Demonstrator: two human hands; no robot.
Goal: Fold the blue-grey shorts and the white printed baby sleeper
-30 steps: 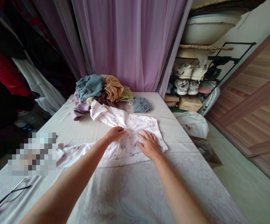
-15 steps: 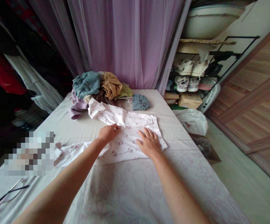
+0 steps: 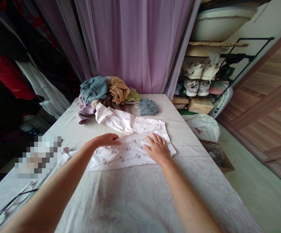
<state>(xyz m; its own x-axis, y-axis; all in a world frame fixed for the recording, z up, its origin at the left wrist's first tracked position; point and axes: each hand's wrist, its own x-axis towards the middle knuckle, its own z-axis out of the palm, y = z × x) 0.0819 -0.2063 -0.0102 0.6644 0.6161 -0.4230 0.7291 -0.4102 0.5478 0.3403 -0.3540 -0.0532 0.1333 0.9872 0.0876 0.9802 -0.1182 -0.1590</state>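
the left hand [image 3: 106,140] lies on a white floral baby sleepsuit [image 3: 128,152], fingers together along a fold, though whether they pinch the cloth can't be told; the right hand [image 3: 158,149] sits flat on it, fingers spread, gripping nothing; the sleepsuit is spread on a pale floral bedsheet [image 3: 121,200], just in front of a heap of clothes [image 3: 101,92]

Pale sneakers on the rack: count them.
4. On the upper shelf of the black metal rack are the first sneaker and second sneaker; on the shelf below are the third sneaker and fourth sneaker. Others may be hidden.
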